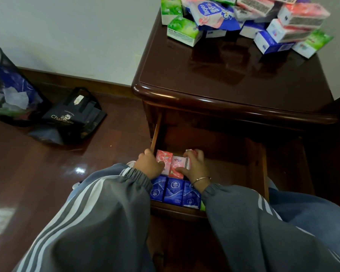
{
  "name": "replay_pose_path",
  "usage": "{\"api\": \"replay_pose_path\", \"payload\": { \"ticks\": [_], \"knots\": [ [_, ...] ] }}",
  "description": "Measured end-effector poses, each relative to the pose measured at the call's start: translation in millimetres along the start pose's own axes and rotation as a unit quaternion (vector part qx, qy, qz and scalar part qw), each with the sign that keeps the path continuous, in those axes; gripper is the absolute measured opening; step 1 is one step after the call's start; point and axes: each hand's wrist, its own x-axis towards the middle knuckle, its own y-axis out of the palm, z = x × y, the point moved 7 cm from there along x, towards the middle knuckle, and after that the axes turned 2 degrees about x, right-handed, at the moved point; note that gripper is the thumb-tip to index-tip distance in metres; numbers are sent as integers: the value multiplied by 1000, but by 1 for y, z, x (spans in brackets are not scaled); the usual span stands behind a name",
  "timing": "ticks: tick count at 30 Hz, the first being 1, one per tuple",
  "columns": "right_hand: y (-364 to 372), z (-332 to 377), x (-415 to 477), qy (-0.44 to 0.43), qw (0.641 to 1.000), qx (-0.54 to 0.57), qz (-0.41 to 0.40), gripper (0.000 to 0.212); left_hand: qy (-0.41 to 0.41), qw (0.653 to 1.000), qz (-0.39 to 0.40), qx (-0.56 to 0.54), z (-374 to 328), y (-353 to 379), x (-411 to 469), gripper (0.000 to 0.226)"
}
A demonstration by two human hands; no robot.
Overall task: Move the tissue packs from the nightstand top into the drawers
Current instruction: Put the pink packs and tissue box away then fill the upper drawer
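- A row of small pink plastic-wrapped tissue packs (172, 163) is being set in place in the open dark wooden drawer (256, 163) of the nightstand, behind a row of small blue plastic-wrapped tissue packs (174, 190) standing at the drawer's front.
- The left hand (148, 164) is pressed against the left end of the pink row, its fingers (161, 163) curled onto the nearest pack; the right hand (194, 166) is closed around the right end, with another pack gripped under its fingers (190, 154). A thin metal bracelet (200, 178) is worn on the right wrist.
- The step in hand is judged to be the squaring-up of the second row; the right part of the drawer is bare.
- Most of the task is judged to remain: a heap of green, blue and red-and-white tissue packs (263, 20) lies at the back of the glossy dark brown nightstand surface (214, 75).
- The next move is likely to call for both hands to be freed, raised to the heap, and more packs brought down beside the pink row.
- On the heap, a white, blue and pink soft wrapper (212, 14) is printed with Latin letters seen upside down, possibly "Deeyeo"; they cannot be read with certainty. Barcodes are seen on the red-and-white packs.
- On the floor, a black paper bag (71, 116) bears gold lettering beginning "Cha"; the rest is illegible. A dark mesh waste bin (0, 61) stands to its left.
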Motion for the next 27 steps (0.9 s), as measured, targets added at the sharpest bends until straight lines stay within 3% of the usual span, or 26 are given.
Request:
{"api": "replay_pose_path", "payload": {
  "ticks": [5, 7, 13, 21, 27],
  "knots": [
    [-18, -3, -3, 18, 993, 108, -39, 32, 3, 1000, -5, 6, 0, 0, 1, 47],
    [-20, -1, -6, 21, 990, 137, -15, 33, 2, 1000, -8, 4, 0, 0, 1, 47],
    [-2, 27, -13, -61, 997, 11, 35, 63, 1, 1000, -11, 9, -1, -1, 2, 47],
    [-1, 18, -1, 30, 998, -53, -7, 53, 7, 1000, -7, 5, 2, 0, 3, 47],
    [-15, 1, -5, 83, 995, -27, -38, 55, 3, 1000, -6, 1, 3, 1, 6, 48]
  ]
}}
